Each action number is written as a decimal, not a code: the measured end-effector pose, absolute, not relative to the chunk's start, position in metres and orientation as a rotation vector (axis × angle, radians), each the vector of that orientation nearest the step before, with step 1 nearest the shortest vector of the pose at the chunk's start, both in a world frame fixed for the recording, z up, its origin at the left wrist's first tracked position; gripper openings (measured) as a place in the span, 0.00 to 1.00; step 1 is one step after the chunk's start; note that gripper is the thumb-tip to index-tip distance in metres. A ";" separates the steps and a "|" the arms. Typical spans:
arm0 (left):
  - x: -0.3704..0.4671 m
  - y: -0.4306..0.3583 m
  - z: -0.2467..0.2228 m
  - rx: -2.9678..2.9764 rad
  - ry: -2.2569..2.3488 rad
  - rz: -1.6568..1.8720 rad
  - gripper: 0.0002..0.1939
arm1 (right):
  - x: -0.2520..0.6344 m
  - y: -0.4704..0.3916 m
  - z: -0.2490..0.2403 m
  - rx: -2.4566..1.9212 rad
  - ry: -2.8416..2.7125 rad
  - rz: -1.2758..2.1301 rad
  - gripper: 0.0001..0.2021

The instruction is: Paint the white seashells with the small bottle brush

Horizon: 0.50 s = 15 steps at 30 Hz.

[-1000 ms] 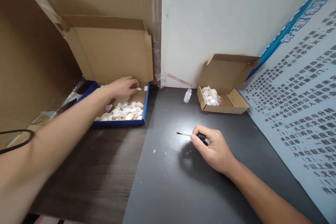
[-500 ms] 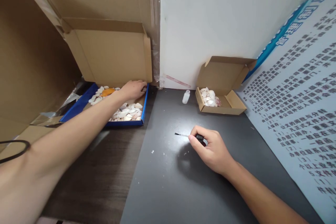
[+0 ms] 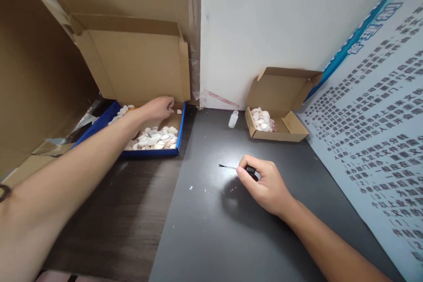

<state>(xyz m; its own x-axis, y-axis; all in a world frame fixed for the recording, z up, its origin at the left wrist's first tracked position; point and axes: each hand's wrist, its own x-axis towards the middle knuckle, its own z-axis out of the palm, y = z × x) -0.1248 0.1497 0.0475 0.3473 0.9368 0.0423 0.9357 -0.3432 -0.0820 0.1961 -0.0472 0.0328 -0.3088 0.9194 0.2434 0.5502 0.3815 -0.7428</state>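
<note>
My left hand is inside the blue-sided cardboard box, its fingers closed on a small whitish seashell that is mostly hidden. Below it lies a heap of shells, and one pale shell sits alone near the right wall. My right hand hovers above the grey mat, wrapped round the black cap of a small applicator brush; its dark bristles point left. Beyond the brush, an uncapped little bottle with whitish contents stands upright.
A smaller open cardboard box holds white shells at the back right. The grey mat bears a few white flecks. A white panel rises behind, and a printed sheet borders the right side.
My left hand has moved left and slightly up from the box's right wall, uncovering the lone shell there. My right hand keeps the brush in nearly the same place.
</note>
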 end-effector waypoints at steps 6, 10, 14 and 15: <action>-0.115 0.147 0.041 -2.505 -1.667 0.053 0.11 | 0.196 -0.047 0.033 -1.249 -1.994 0.706 0.11; -0.105 0.145 0.048 -2.551 -1.702 0.150 0.11 | 0.196 -0.047 0.032 -1.243 -1.992 0.704 0.11; -0.100 0.148 0.057 -2.573 -1.771 0.159 0.16 | 0.196 -0.048 0.032 -1.240 -2.003 0.712 0.12; -0.099 0.148 0.056 -2.576 -1.777 0.149 0.17 | 0.196 -0.048 0.032 -1.244 -2.003 0.713 0.12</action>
<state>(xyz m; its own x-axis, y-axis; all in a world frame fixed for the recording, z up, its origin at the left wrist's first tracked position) -0.0989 0.1481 0.0563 0.3520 0.9331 -0.0737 0.9323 -0.3565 -0.0607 0.1963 -0.0481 0.0325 -0.3248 0.9120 0.2505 0.5488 0.3975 -0.7354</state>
